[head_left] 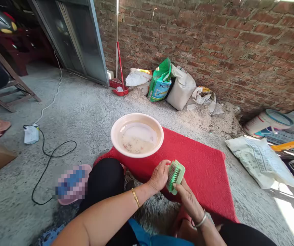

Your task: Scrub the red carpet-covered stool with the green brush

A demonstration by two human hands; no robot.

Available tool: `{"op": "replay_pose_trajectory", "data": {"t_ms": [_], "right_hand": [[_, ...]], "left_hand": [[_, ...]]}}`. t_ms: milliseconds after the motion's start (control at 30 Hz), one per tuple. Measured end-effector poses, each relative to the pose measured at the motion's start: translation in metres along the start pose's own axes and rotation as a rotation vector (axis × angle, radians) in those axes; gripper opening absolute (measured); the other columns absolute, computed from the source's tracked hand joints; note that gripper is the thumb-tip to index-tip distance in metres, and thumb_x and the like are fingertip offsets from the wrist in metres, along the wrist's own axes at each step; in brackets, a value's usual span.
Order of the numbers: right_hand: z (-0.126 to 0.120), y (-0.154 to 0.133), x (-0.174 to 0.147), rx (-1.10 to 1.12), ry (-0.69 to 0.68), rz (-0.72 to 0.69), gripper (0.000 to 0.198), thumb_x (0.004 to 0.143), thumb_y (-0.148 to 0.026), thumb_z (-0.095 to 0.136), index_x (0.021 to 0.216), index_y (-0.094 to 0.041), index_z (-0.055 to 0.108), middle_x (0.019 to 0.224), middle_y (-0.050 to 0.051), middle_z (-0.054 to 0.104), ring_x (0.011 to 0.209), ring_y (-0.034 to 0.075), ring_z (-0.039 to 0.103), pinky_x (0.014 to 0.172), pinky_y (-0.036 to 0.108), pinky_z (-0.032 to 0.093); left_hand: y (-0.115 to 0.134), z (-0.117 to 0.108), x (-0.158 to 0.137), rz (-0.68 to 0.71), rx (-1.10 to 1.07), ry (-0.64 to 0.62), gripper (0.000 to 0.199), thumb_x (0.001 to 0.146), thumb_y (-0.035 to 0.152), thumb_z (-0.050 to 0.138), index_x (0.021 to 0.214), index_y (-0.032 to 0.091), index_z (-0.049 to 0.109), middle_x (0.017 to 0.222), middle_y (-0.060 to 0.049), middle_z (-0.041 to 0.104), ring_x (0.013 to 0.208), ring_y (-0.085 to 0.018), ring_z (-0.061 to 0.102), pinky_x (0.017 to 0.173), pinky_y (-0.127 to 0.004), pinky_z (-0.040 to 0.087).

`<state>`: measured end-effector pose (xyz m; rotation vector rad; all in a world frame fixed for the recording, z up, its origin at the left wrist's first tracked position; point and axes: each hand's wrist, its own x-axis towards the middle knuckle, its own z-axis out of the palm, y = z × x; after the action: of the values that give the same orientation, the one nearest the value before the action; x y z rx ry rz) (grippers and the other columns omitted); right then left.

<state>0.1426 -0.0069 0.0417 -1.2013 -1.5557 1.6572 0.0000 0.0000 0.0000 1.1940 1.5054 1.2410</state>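
A pale green scrub brush [180, 172] is held over the red cloth [198, 160], its bristles turned toward my left side. My right hand [188, 198] grips its lower end, with the thumb near the bristles. At the bristles' upper edge, the curled fingers of my left hand [159, 176] are closed against the brush; whether something small is pinched there is hidden. Beyond my hands, a cream basin [115, 140] of cloudy water with dark bits in it stands at the cloth's far left corner.
A pink tub [88, 169], partly blurred, sits beside my left knee. A black cord [44, 150] runs from a white power strip [31, 134]. Bags [181, 89] and a red dustpan [122, 91] line the brick wall. At right lie a white sack [259, 160] and a bucket [265, 123].
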Motion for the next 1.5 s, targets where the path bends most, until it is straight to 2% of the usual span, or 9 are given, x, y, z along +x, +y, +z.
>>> {"op": "replay_pose_trajectory", "data": {"t_ms": [167,333,433,533,667,900,1033,1300,1500], "right_hand": [[-0.005,0.002,0.001,0.068,0.009,0.019,0.055,0.084,-0.044,0.058,0.135,-0.025,0.051,0.126,0.005,0.059,0.118,0.027,0.051,0.102,0.041,0.038],[-0.019,0.009,0.011,0.006,0.222,-0.037,0.066,0.080,-0.051,0.061,0.137,-0.023,0.045,0.106,0.006,0.064,0.098,0.025,0.058,0.084,0.037,0.047],[-0.030,0.012,0.017,-0.247,0.349,0.000,0.071,0.077,-0.061,0.058,0.133,-0.020,0.046,0.086,0.004,0.062,0.079,0.024,0.058,0.071,0.037,0.047],[-0.035,0.016,0.018,-0.763,0.464,-0.017,0.068,0.071,-0.061,0.064,0.127,-0.022,0.055,0.095,0.008,0.058,0.085,0.029,0.057,0.070,0.039,0.045],[-0.034,0.021,0.016,-1.272,0.427,-0.030,0.058,0.078,-0.055,0.061,0.126,-0.024,0.058,0.096,0.011,0.053,0.087,0.031,0.057,0.066,0.038,0.044],[-0.040,0.003,0.017,-1.363,0.240,0.154,0.048,0.080,-0.040,0.060,0.126,-0.025,0.055,0.101,0.010,0.058,0.093,0.027,0.061,0.076,0.036,0.045],[-0.017,-0.022,0.033,-1.238,0.269,0.328,0.046,0.082,-0.048,0.057,0.122,-0.026,0.053,0.108,0.009,0.060,0.097,0.027,0.062,0.078,0.036,0.045],[0.069,-0.033,0.103,-1.087,0.395,0.273,0.048,0.082,-0.061,0.053,0.110,-0.023,0.052,0.106,0.012,0.058,0.097,0.028,0.063,0.079,0.036,0.046],[0.085,-0.027,0.117,-1.171,0.345,0.200,0.052,0.084,-0.065,0.045,0.117,-0.024,0.049,0.107,0.012,0.055,0.094,0.030,0.063,0.077,0.042,0.047]], "left_hand": [[0.003,-0.005,-0.002,0.011,0.090,-0.070,0.026,0.089,0.024,0.041,0.110,0.021,0.056,0.091,-0.003,0.065,0.088,-0.017,0.060,0.088,-0.034,0.046],[0.001,-0.009,-0.011,0.167,0.348,-0.163,0.038,0.083,0.015,0.046,0.120,0.018,0.052,0.093,-0.005,0.062,0.085,-0.018,0.058,0.084,-0.032,0.047],[0.005,-0.018,-0.021,0.358,0.675,-0.286,0.028,0.086,0.016,0.043,0.108,0.019,0.058,0.099,-0.008,0.060,0.091,-0.022,0.056,0.085,-0.037,0.046],[0.013,-0.035,-0.028,0.483,0.962,-0.346,0.021,0.087,0.017,0.041,0.093,0.019,0.061,0.101,-0.011,0.057,0.099,-0.027,0.053,0.089,-0.044,0.044],[0.017,-0.064,-0.025,0.392,1.092,-0.339,0.020,0.082,0.019,0.051,0.098,0.019,0.062,0.112,-0.013,0.057,0.110,-0.032,0.051,0.093,-0.050,0.042],[0.016,-0.091,-0.013,0.106,1.175,-0.330,0.040,0.073,0.012,0.060,0.112,0.022,0.063,0.134,-0.017,0.051,0.124,-0.041,0.045,0.098,-0.061,0.034],[0.032,-0.099,-0.014,0.074,1.210,-0.467,0.045,0.075,0.017,0.061,0.120,0.021,0.060,0.140,-0.017,0.046,0.128,-0.040,0.043,0.098,-0.056,0.038],[0.044,-0.107,-0.016,0.126,1.238,-0.491,0.032,0.083,0.019,0.052,0.114,0.021,0.063,0.130,-0.015,0.054,0.123,-0.035,0.047,0.095,-0.052,0.041],[0.044,-0.106,-0.019,0.155,1.232,-0.465,0.033,0.085,0.018,0.050,0.115,0.019,0.063,0.129,-0.016,0.055,0.123,-0.036,0.047,0.096,-0.053,0.040]]}}
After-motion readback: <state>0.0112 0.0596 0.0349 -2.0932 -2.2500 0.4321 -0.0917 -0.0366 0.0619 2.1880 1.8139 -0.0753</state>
